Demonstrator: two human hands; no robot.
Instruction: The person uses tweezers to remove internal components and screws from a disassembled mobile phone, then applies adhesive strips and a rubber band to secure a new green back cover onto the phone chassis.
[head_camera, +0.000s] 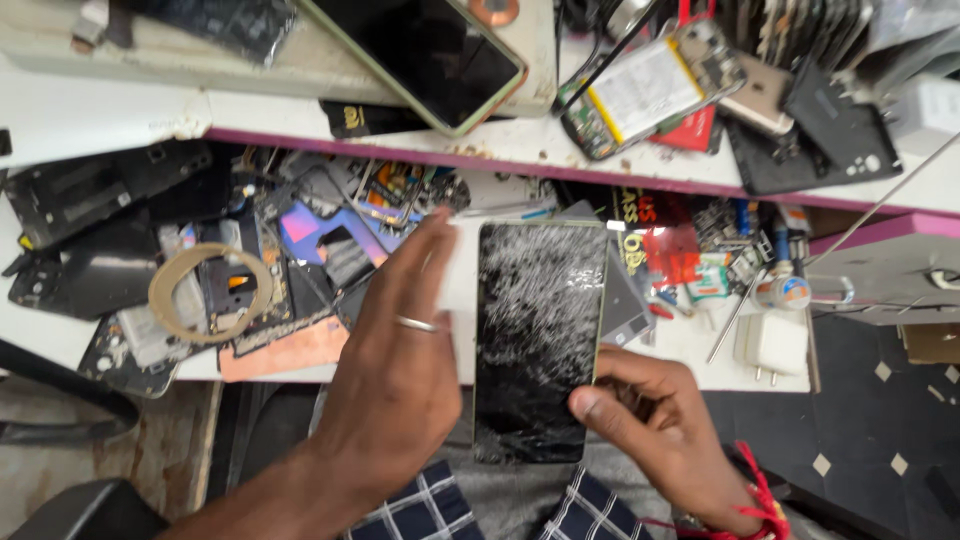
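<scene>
1. My right hand (655, 425) grips the lower right edge of a phone with a badly cracked screen (535, 330), thumb pressed on the glass near the bottom corner, fingers behind it.
2. The phone stands upright in the middle of my view, over the near edge of the white workbench (690, 350) and above my lap. Cracks spread densest across its upper half.
3. My left hand (400, 360) is flat and loose, fingers stretched out, lying just beside the phone's left edge. It clasps nothing; I cannot tell whether it touches the phone. A silver ring (416, 324) sits on one finger.
4. The two hands are apart, one on each side of the phone.
5. A red thread band (762, 500) is tied at my right wrist.
6. Left of my hand: a heap of phone parts, with a tan ring-shaped piece (210, 292) on top.
7. Right of the phone: a white charger plug (770, 345) on the bench.
8. On the shelf above: a dark phone with a pale green rim (420, 50) and an opened phone with its battery showing (645, 90).
</scene>
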